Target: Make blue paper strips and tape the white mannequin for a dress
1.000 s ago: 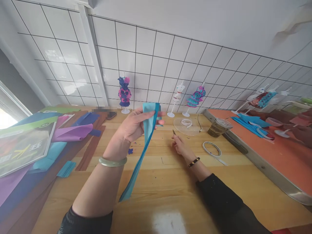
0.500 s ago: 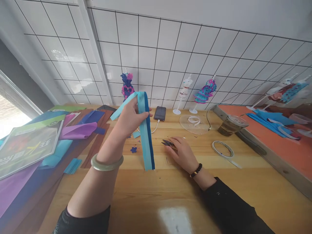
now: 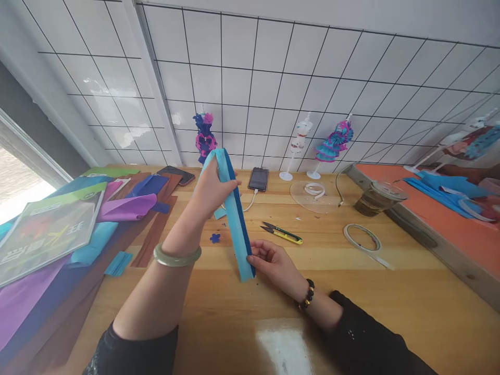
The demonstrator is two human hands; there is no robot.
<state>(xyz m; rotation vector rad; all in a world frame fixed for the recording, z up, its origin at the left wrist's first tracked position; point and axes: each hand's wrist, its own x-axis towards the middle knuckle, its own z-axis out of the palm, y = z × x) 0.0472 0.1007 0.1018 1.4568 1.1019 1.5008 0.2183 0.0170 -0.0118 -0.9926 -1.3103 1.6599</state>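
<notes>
My left hand (image 3: 216,182) is closed on the upper part of a folded paper strip (image 3: 235,229), light blue with a dark blue edge, and holds it up above the table. The strip hangs down at a slight tilt, its fold at the top. At its lower end my right hand (image 3: 275,263) pinches the dark blue edge between thumb and fingers. Thread snips (image 3: 282,232) with yellow handles lie just beyond my right hand. A small dark blue flower cutout (image 3: 214,238) rests left of the strip.
Coloured sheets (image 3: 128,205) and a plastic packet (image 3: 54,229) cover the left side. A phone (image 3: 258,179) on a cable lies at the back. Small dressed figures (image 3: 336,140) stand along the wall. A tape roll (image 3: 362,238) and a dark cup (image 3: 378,199) are on the right.
My right hand has let go of the snips, moved left and nearer, and taken hold of the strip's lower end. The strip's bottom has swung slightly right.
</notes>
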